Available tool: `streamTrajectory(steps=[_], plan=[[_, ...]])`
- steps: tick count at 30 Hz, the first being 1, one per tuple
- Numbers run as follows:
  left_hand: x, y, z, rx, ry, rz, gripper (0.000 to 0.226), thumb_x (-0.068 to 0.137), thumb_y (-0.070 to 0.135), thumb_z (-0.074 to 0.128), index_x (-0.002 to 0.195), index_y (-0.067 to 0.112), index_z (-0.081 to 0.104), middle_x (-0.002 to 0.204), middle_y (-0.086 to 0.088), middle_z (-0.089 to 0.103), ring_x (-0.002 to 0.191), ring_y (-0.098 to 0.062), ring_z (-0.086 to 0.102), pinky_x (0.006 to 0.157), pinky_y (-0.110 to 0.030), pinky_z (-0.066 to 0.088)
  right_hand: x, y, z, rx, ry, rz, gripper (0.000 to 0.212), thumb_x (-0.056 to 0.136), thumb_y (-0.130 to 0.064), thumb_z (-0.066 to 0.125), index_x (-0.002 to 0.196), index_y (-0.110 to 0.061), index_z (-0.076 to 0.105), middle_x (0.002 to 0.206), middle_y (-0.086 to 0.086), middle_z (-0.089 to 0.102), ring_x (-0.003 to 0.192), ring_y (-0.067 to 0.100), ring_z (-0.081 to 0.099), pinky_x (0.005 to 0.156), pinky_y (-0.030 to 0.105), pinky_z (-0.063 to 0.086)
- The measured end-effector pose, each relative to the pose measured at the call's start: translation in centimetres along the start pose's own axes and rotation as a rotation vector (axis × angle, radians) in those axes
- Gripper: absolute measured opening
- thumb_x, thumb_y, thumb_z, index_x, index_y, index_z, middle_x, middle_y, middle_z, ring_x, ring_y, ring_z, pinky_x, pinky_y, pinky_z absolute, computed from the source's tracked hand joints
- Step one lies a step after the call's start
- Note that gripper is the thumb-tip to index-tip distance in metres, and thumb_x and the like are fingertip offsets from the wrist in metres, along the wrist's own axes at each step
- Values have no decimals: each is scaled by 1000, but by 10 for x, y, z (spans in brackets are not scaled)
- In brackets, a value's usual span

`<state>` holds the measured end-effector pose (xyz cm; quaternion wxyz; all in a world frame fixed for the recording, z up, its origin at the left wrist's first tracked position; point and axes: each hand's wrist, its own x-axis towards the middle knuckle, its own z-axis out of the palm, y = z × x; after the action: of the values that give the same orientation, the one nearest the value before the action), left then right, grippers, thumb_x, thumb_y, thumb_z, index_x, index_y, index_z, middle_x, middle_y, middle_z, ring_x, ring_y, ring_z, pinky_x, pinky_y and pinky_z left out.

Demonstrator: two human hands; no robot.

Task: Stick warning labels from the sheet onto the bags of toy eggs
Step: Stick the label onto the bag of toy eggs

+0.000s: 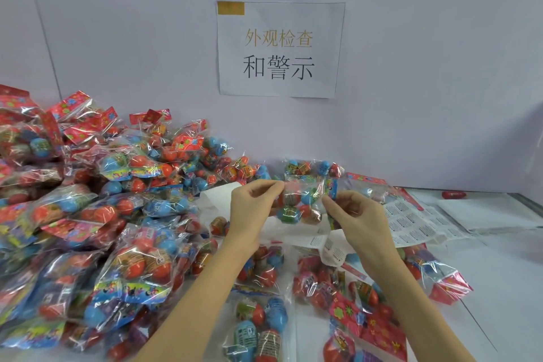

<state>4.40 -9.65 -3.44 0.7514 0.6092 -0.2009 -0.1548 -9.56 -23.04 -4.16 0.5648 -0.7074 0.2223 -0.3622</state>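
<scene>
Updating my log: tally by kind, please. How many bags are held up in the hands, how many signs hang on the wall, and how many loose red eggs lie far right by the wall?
bag of toy eggs, pinched by left hand and right hand: 1
paper sign on the wall: 1
loose red egg, far right: 1
Total: 3

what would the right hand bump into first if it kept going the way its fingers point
The right hand points up and left, into the held bag of toy eggs it already pinches. Past that, probably the left hand, though depth is hard to judge.
</scene>
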Motion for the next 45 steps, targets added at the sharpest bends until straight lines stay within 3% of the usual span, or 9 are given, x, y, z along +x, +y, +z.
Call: streamTrajectory(steps=[5, 8, 12, 18, 23, 28, 33, 38, 45], plan=[[-3, 1, 4, -232, -36, -191, 12, 92, 10, 76, 85, 16, 83, 78, -4, 79, 63, -12, 73, 54, -21, 56, 3, 1, -4, 93, 45, 40, 7, 95, -23, 76, 98, -17, 76, 77, -3, 75, 69, 8, 67, 71, 25, 55], [-3, -2, 3, -45, -61, 0, 15, 97, 17, 74, 87, 23, 83, 86, 2, 80, 79, -10, 75, 67, -20, 58, 1, 0, 0, 100, 17, 30, 9, 98, -20, 72, 107, -22, 72, 92, 3, 76, 80, 17, 70, 71, 27, 59], [-3, -3, 3, 205, -218, 326, 9, 93, 26, 78, 98, 33, 79, 92, 10, 80, 89, -8, 76, 81, -23, 61, -3, -4, 0, 133, -194, -32, 50, 88, -49, 73, 134, -36, 62, 105, 1, 79, 96, 15, 77, 78, 30, 63], [-3, -2, 7, 87, -213, 119, 54, 84, 66, 69, 115, 22, 75, 105, 9, 79, 104, -7, 74, 90, -21, 56, -4, 0, 3, 145, -26, -92, 10, 87, -30, 80, 95, -23, 80, 88, -2, 79, 83, 13, 76, 65, 23, 61], [-1, 0, 3, -26, -273, 61, 15, 94, 21, 77, 107, 15, 82, 105, -11, 80, 102, -30, 76, 95, -41, 61, 0, -1, -3, 148, 45, -72, 18, 91, -38, 74, 100, -23, 73, 88, 0, 78, 88, 20, 77, 74, 33, 65], [0, 4, -1, 28, -266, 126, 14, 94, 16, 77, 91, 28, 85, 96, -5, 81, 91, -18, 78, 78, -23, 61, 0, -3, -6, 42, 79, -164, 10, 94, -33, 74, 99, -29, 82, 93, -7, 80, 92, 14, 75, 84, 32, 61], [-4, 4, 2, 116, -179, 272, 8, 94, 30, 77, 94, 35, 84, 95, 7, 80, 75, -2, 68, 60, -21, 53, -4, -5, -6, 58, 141, -268, 15, 95, -26, 74, 98, -38, 82, 79, 0, 77, 70, 28, 64, 64, 39, 57], [2, 6, -2, -52, -208, -5, 78, 77, 88, 57, 125, 28, 72, 89, 14, 74, 73, -11, 67, 49, -25, 49, -7, -13, -4, 44, 38, -327, 21, 101, -13, 67, 105, -30, 80, 96, -11, 80, 92, 11, 75, 84, 23, 59], [6, -5, -3, -16, -303, -122, 95, 61, 38, 95, 144, 24, 50, 126, -12, 68, 98, -23, 76, 77, -29, 60, -10, -12, -4, 30, -123, -307, 33, 101, 4, 60, 103, -22, 81, 105, -5, 79, 102, 11, 73, 87, 18, 54]])
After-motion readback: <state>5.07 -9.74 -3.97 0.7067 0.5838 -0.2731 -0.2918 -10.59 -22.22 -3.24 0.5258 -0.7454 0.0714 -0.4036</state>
